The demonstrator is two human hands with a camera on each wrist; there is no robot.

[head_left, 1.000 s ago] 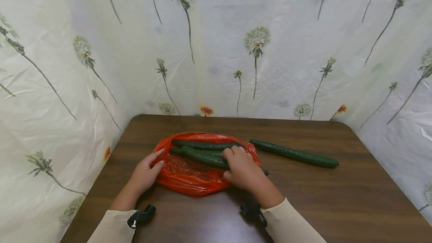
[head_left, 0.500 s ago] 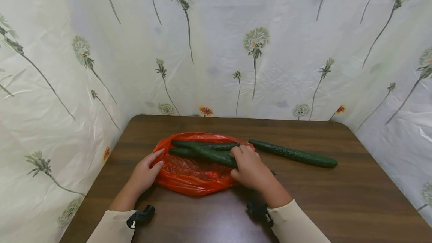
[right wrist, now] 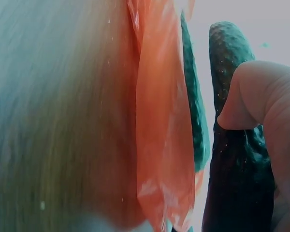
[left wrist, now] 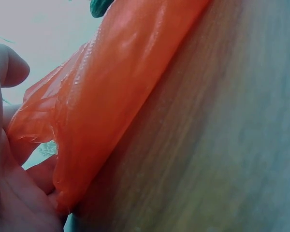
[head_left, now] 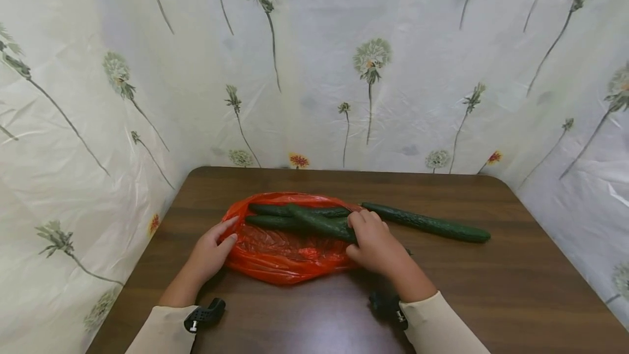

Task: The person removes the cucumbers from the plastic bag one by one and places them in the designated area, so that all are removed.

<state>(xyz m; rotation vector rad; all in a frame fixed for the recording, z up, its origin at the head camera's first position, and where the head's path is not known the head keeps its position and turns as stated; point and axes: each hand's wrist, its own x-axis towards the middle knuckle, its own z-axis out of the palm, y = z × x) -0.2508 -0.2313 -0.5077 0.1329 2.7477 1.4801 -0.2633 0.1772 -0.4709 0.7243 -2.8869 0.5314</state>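
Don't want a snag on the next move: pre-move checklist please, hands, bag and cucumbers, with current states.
1. Grip on held cucumber: ok; the right hand has thumb and fingers round it.
2. Red plastic bag mouth open: ok; its inside shows from above.
3. Bag steadied: cannot tell; the left hand touches its left edge, firmness unclear.
4. Held cucumber clear of the bag: not ok; its left end is over the opening.
5. Held cucumber free of the two cucumbers inside: cannot tell; it overlaps them in the head view.
6. Loose cucumber outside the bag: ok; lying on the table, to the right.
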